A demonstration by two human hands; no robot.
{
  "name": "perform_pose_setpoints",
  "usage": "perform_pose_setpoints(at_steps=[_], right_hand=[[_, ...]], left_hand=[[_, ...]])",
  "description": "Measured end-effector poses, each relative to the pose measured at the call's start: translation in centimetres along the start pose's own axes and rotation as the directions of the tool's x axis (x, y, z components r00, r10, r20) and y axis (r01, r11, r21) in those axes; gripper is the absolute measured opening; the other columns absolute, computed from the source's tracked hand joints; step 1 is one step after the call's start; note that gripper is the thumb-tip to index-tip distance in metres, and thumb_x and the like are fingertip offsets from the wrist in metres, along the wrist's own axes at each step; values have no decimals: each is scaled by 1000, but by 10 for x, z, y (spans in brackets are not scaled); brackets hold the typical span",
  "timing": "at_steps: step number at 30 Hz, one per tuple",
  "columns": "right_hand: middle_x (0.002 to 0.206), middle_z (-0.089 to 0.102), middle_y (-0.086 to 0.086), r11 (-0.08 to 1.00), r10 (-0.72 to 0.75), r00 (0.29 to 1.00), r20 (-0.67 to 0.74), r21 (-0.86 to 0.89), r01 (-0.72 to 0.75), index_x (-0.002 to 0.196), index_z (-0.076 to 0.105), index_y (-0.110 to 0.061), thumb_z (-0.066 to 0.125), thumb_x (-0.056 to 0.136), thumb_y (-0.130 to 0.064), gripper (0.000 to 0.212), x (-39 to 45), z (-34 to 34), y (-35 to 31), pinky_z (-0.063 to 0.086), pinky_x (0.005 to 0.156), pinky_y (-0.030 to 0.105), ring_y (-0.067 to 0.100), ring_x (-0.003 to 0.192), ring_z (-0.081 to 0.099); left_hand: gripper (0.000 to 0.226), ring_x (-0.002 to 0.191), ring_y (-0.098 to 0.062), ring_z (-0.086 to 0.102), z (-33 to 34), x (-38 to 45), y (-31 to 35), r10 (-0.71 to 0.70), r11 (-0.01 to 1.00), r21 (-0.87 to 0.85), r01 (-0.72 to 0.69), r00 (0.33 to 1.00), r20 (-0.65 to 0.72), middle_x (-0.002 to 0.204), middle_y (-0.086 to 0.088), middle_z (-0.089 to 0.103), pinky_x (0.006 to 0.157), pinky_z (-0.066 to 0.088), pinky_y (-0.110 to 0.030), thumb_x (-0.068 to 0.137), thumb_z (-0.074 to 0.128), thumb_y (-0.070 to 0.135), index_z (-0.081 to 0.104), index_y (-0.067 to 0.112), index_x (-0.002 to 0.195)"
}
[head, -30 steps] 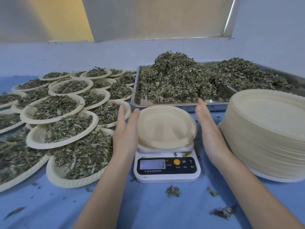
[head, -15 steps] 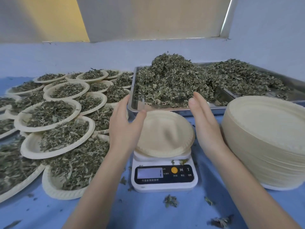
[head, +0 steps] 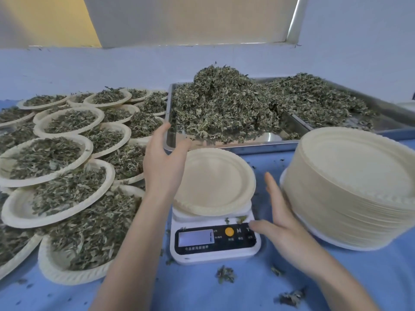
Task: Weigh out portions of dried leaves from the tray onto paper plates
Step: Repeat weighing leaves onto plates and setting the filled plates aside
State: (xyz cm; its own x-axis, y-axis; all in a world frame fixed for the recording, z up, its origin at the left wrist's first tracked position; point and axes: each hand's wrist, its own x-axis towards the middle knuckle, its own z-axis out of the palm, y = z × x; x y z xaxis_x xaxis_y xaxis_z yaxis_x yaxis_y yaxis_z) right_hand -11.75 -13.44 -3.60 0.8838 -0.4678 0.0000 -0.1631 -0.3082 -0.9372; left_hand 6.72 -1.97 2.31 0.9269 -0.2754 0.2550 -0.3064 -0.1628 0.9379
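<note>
An empty paper plate [head: 213,182] lies on a small white digital scale [head: 214,241]. Behind it stands a metal tray [head: 265,143] heaped with dried green leaves [head: 226,104]. My left hand [head: 162,162] hovers open at the plate's left rim, its fingertips reaching toward the tray's near corner. My right hand [head: 280,223] is open with straight fingers beside the scale's right side, and its thumb touches the buttons at the right end of the scale's panel.
A tall stack of empty paper plates [head: 350,182] stands at the right, close to my right hand. Several plates filled with leaves [head: 58,153] overlap across the left. Loose leaf bits [head: 224,274] lie on the blue tabletop in front of the scale.
My right hand dropped from the plate's right rim down to the scale's button panel. My left hand rose from the plate's left edge toward the tray corner.
</note>
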Motion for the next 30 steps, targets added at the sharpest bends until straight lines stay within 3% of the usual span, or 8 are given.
perform_pose_setpoints(at_steps=[3,8,13,16,22,24,28,30], right_hand=[[137,-13,-41,1000,17,1000,16,-12,-17,145,-12,-45,57,91,-12,94,1,2,1,10,113,26,-10,136,-2],[142,-6,-34,1000,13,1000,0,-15,-13,146,-14,-40,58,90,-7,97,2,7,1,10,115,29,0,142,1],[142,-9,-36,1000,3,996,85,-16,-2,139,-18,-52,57,92,-6,100,5,-1,-4,14,103,18,-10,134,0],[139,-7,-39,1000,9,994,105,1,-9,139,-18,-54,59,92,-11,100,4,-3,-2,16,102,19,-13,131,4],[139,17,-20,982,37,997,-74,187,-22,147,0,-35,58,65,-15,103,17,7,0,19,102,23,-3,134,13],[139,18,-21,977,24,995,-101,214,-2,146,3,-37,63,69,-15,101,17,6,0,20,102,24,-3,135,14],[142,19,-34,968,-44,988,-147,240,79,136,15,-58,69,74,-49,82,10,5,-13,23,104,21,-9,137,16],[145,15,-40,971,-102,983,-154,201,132,134,17,-61,59,78,-61,70,14,5,-35,23,102,17,-15,135,14]], left_hand=[[50,118,-7,48,3,-5,1,5,999,-48,-5,1000,-7,135,13,48,102,39,-42,87,59,35,44,37,134],[45,96,15,46,-4,-15,-4,40,996,-83,-42,999,-30,113,32,48,83,39,-23,82,62,38,47,41,124],[54,122,-11,48,-14,-16,-11,-9,997,-77,3,997,-81,137,10,45,96,39,-34,84,61,37,46,33,136],[55,121,-12,47,-15,-16,-12,-12,996,-88,4,996,-90,138,10,44,93,37,-32,85,61,38,44,33,137],[47,118,-11,49,-10,-18,-11,-9,997,-81,6,999,-40,124,15,44,101,41,-42,88,60,40,45,37,132],[45,118,-12,48,-11,-17,-12,-16,997,-71,15,1000,-24,123,16,43,102,40,-45,88,59,41,44,39,131],[50,116,-5,43,-10,-15,-11,16,999,-42,-15,1000,18,128,18,42,101,38,-38,88,58,39,42,37,136],[49,113,-3,40,-9,-13,-7,45,999,3,-45,997,57,132,17,44,94,35,-32,87,58,37,44,38,134]])
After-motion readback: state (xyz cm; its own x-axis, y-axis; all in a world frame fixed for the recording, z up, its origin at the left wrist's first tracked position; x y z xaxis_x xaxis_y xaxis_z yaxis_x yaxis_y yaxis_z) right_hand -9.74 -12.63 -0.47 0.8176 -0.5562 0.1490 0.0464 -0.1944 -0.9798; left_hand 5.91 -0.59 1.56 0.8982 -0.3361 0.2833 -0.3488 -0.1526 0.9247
